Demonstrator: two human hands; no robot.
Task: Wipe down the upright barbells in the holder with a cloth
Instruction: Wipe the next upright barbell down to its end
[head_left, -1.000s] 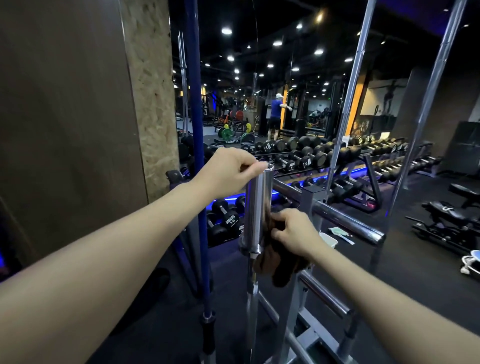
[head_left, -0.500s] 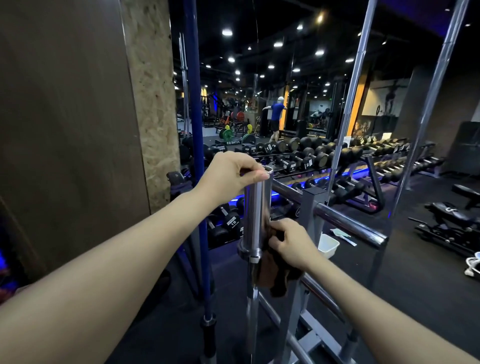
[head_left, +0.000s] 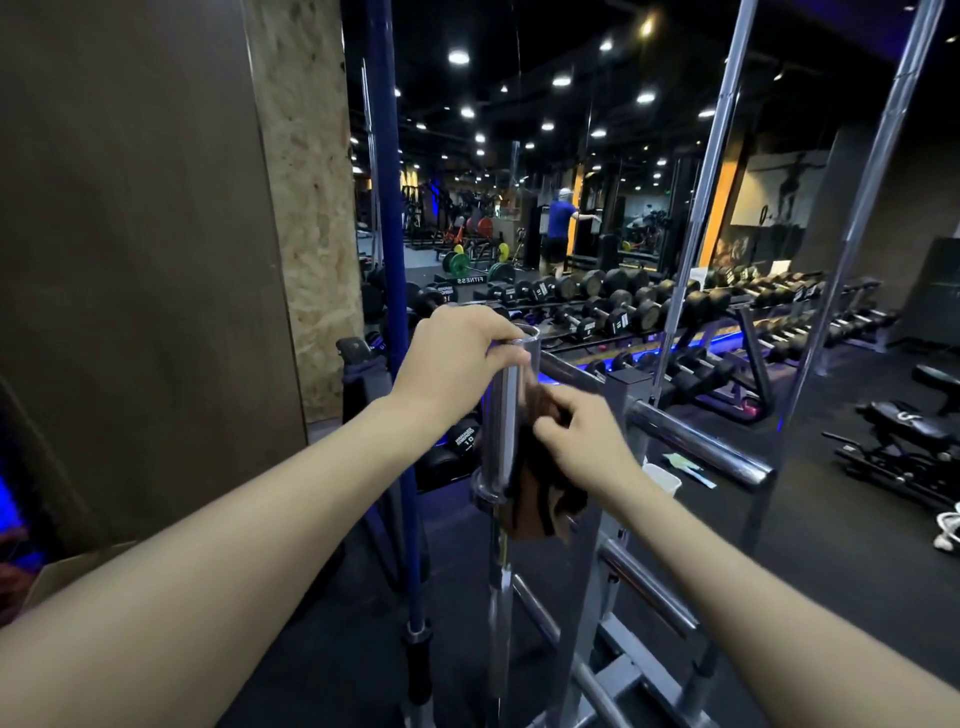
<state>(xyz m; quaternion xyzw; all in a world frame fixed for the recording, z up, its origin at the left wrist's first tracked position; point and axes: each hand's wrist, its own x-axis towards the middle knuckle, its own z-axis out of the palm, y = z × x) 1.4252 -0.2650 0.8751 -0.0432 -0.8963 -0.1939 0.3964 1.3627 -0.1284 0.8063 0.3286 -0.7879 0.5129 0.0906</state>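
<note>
The polished chrome sleeve of an upright steel barbell (head_left: 503, 415), standing in the grey metal bar holder (head_left: 613, 670), is gripped at its top end by the left hand (head_left: 457, 364), while a dark brown cloth (head_left: 540, 499) is pinched against the sleeve's right side by the curled fingers of the right hand (head_left: 582, 441). Should the top grip be loosened, the bar is judged liable to tip or turn in its slot, and the cloth could be dropped; a blue upright bar (head_left: 389, 291) is seen just to the left, with a dumbbell rack (head_left: 675, 306) and black rubber floor (head_left: 831, 561) beyond
</note>
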